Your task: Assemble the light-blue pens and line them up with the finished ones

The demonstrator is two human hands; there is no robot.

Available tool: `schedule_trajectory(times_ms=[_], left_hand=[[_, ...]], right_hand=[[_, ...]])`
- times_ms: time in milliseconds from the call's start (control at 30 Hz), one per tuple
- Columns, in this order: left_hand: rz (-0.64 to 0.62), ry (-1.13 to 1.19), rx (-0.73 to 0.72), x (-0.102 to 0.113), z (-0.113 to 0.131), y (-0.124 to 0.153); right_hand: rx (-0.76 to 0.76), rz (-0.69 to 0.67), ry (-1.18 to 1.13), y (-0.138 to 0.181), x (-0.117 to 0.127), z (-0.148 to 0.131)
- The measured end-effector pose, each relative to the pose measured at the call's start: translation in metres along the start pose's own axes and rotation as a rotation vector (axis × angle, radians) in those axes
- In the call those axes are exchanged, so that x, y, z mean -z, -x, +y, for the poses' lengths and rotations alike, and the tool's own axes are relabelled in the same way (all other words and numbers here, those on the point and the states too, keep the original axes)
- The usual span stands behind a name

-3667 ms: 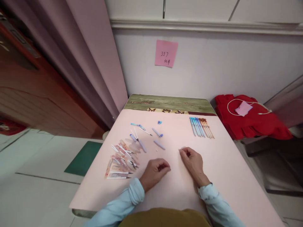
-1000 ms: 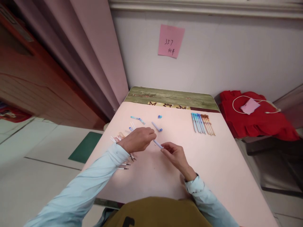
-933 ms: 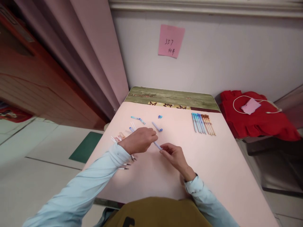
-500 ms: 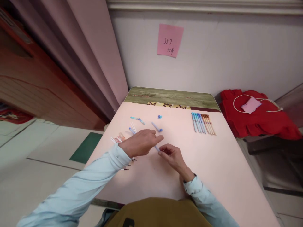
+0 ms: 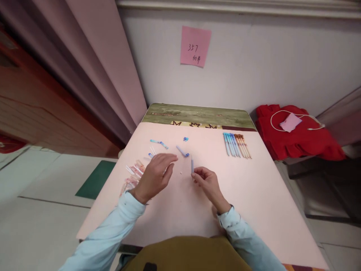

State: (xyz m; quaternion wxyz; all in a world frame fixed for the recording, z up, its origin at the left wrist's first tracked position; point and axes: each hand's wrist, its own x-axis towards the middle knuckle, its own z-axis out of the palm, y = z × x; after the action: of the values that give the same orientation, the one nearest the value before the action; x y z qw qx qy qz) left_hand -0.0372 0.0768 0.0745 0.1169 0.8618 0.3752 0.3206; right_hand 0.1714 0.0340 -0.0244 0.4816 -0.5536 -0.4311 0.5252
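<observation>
While the right hand (image 5: 207, 182) pinches a pale blue-grey pen barrel (image 5: 192, 165) between thumb and fingertips near its lower end, the left hand (image 5: 155, 174) is open beside it, thumb spread away from the fingers, with nothing visible in its grasp. The barrel is over the middle of the counter (image 5: 259, 203), its narrow end pointing away from the person; whether it also tilts upward is hard to tell. Just beyond lies a lavender pen part with a blue end (image 5: 182, 151), and a tiny white bit (image 5: 181, 173) rests between the two hands. Farther back sit small blue pieces (image 5: 185, 139) and light-blue pen pieces (image 5: 158, 143), while a pile of pinkish pen parts (image 5: 134, 174) is partly hidden by the left hand and forearm. A neat row of pens (image 5: 237, 145) lies well apart, toward the right. Handling this barrel well probably calls for a light, steady pinch close to one end, leaving the narrow end in plain sight, with any turning force straight along its length, since such a slim tube could roll or slip sideways. The left forearm is best held clear of the pile, and the tiny bit looks easy to brush away.
</observation>
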Motion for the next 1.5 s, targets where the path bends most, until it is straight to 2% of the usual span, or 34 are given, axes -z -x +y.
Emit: schedule_trajectory(times_ms=[100,200,333,433,600,767,867,1033,1133,1333,1500], left_hand=[[-0.107,0.111,0.173,-0.018,-0.005,0.026],[-0.208,0.194,0.277,-0.032,-0.003,0.047],[-0.285,0.235,0.270,-0.050,0.006,0.069],[-0.296,0.258,0.248,-0.059,0.011,0.080],[-0.285,0.273,0.267,-0.063,0.012,0.091],[-0.235,0.308,0.275,-0.060,0.009,0.099],[-0.221,0.320,0.272,-0.061,0.009,0.101],[-0.232,0.330,0.264,-0.061,0.011,0.101],[-0.233,0.337,0.270,-0.058,0.010,0.102],[-0.132,0.334,0.392,-0.040,0.001,0.107],[-0.008,0.284,0.507,-0.017,-0.016,0.099]], right_hand=[[-0.049,0.041,0.098,-0.007,0.010,0.006],[-0.015,0.106,0.287,-0.013,0.019,0.010],[0.106,0.184,0.684,-0.018,0.026,0.001],[0.116,0.198,0.953,-0.023,0.027,-0.006],[0.159,0.210,1.164,-0.026,0.025,-0.001],[0.228,0.231,1.154,-0.019,0.026,0.002],[0.275,0.219,1.101,-0.011,0.018,-0.001],[0.340,0.019,1.002,0.002,-0.014,-0.004],[0.349,-0.040,0.978,0.004,-0.029,-0.006],[0.325,-0.102,0.909,-0.014,-0.046,-0.022],[0.325,-0.152,0.895,-0.024,-0.060,-0.031]])
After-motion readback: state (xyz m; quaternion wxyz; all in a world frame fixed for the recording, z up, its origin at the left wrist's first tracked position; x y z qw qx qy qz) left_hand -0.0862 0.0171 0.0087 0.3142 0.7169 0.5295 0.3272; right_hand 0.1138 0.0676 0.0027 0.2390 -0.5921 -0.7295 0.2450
